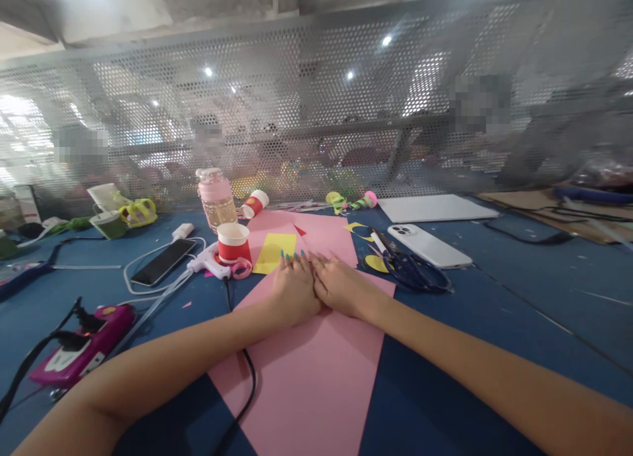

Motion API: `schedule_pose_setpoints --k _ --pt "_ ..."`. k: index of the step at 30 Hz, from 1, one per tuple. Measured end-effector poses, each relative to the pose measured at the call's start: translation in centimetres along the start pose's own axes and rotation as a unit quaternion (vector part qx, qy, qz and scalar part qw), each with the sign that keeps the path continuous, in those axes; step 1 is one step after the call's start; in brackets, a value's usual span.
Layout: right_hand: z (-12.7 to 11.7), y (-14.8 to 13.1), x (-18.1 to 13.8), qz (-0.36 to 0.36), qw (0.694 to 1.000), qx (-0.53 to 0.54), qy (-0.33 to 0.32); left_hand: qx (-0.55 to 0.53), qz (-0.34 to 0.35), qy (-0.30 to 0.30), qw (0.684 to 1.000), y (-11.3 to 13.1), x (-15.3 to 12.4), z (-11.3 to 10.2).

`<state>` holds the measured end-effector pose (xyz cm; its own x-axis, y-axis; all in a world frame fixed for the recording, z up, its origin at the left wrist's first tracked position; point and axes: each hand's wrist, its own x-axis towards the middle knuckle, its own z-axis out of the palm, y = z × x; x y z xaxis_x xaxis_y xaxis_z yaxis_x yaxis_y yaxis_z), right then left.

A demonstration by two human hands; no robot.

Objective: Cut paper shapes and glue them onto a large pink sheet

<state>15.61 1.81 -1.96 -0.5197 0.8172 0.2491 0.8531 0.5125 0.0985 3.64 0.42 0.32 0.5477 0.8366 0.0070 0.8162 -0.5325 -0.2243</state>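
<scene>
Side by side, my left hand and my right hand lie flat on pink paper, their inner edges touching. The fingers of both are stretched forward, with blue nails showing on the left. Under them a large pink paper sheet runs toward me; more pink paper lies beyond. Just ahead of my left hand is a yellow paper piece. A red-and-white paper cup stands to its left beside a hot glue gun. Dark-handled scissors rest right of my right hand.
On the left are a magenta power strip, a black phone and a pink-topped bottle. A tipped cup lies behind. Rightward are a white phone and a white sheet. Perforated metal mesh borders the table's far side.
</scene>
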Motion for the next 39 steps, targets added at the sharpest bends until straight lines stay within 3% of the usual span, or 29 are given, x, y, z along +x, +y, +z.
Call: schedule_pose_setpoints --k 6,14,22,33,39 --pt "-0.1 -0.1 0.0 0.003 1.0 -0.001 -0.006 -0.005 -0.037 0.029 0.999 0.0 -0.3 0.2" --pt "0.0 -0.1 0.0 0.019 0.999 0.037 0.02 -0.052 -0.018 -0.056 0.997 -0.5 0.2 -0.1" --pt "0.1 0.1 0.0 0.025 0.997 0.078 0.005 -0.048 -0.02 -0.032 0.998 -0.4 0.4 0.2" --pt "-0.1 -0.2 -0.6 -0.005 1.0 0.006 0.014 -0.015 0.0 -0.033 0.999 0.4 -0.1 -0.4" --pt "-0.1 -0.2 -0.8 0.015 0.998 0.056 0.017 -0.012 -0.012 -0.032 0.999 0.7 0.0 -0.2"
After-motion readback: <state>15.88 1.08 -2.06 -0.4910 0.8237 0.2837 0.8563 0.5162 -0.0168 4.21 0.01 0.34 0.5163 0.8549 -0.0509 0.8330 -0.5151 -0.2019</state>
